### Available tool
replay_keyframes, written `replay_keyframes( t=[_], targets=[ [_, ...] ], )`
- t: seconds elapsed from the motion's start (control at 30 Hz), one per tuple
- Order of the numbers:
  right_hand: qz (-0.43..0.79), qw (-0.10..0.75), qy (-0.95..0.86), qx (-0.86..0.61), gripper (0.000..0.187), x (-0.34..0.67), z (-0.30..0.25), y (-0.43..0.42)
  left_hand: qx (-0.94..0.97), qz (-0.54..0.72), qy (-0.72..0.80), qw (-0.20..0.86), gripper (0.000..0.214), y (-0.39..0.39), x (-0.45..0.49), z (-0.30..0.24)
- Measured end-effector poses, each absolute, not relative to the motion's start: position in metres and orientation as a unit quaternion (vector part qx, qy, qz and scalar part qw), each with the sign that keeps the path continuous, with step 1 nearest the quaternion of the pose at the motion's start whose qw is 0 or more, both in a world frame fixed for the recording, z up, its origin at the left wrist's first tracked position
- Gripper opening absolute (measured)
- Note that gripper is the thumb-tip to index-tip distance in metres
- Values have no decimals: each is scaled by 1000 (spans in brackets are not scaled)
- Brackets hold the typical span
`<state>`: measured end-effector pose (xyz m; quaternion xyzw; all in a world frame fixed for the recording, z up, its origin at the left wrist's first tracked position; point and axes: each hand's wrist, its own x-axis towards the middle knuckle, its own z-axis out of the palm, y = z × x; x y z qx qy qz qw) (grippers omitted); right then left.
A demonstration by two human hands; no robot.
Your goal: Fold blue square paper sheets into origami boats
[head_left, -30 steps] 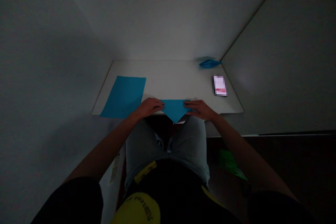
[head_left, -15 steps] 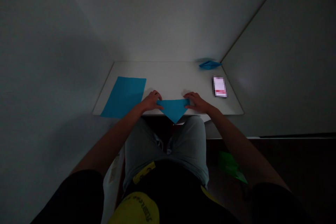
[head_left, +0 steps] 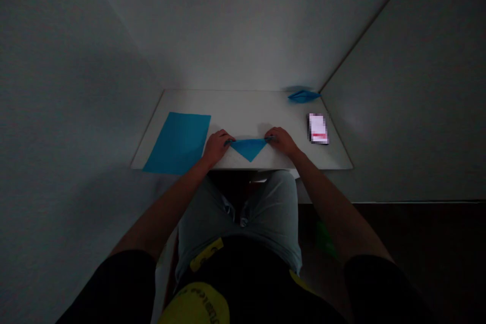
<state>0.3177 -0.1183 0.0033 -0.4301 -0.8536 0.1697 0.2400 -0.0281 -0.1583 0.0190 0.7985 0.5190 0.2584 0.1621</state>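
A piece of folded blue paper (head_left: 249, 149) spans the gap between my two hands near the table's front edge, its point facing me. My left hand (head_left: 218, 147) grips its left corner, with the fingers closed on it. The right corner is pinched by my right hand (head_left: 280, 140). Along the top, the paper's edge runs nearly straight from hand to hand. To the left of my left hand lies a flat blue sheet of paper (head_left: 181, 139), partly covered by my forearm at its lower right.
The white table (head_left: 243, 111) meets walls at the back and the right. A folded blue paper boat (head_left: 304, 96) sits in the back right corner. In front of it lies a phone (head_left: 318, 128) with a lit, blurred screen. Something green (head_left: 325, 238) is on the dark floor.
The folded paper has moved away from me, and its point now lies over the table instead of past the front edge. It looks smaller, and my fingers have closed tighter on its corners.
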Motion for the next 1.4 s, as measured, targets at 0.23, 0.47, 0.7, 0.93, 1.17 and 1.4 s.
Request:
replay_keyframes(
  t=[0.23,0.47,0.7,0.93,1.17,1.4],
  targets=[
    [80,205,-850,-478,37,317,5,-181,858,209,457,105,41,-204,-32,9],
    [106,190,-869,-444,60,246,0,-211,860,210,456,90,62,-226,-28,12],
    [90,170,-861,-470,71,292,4,-223,864,201,451,95,74,-240,-26,8],
    [110,175,-865,-456,76,320,1,-261,827,258,459,198,23,-266,-25,-4],
    [230,330,-761,-509,27,312,7,-237,669,403,529,332,20,-218,-20,13],
    [378,490,-569,-542,52,288,-3,-181,554,451,569,408,19,-157,5,7]
  ],
)
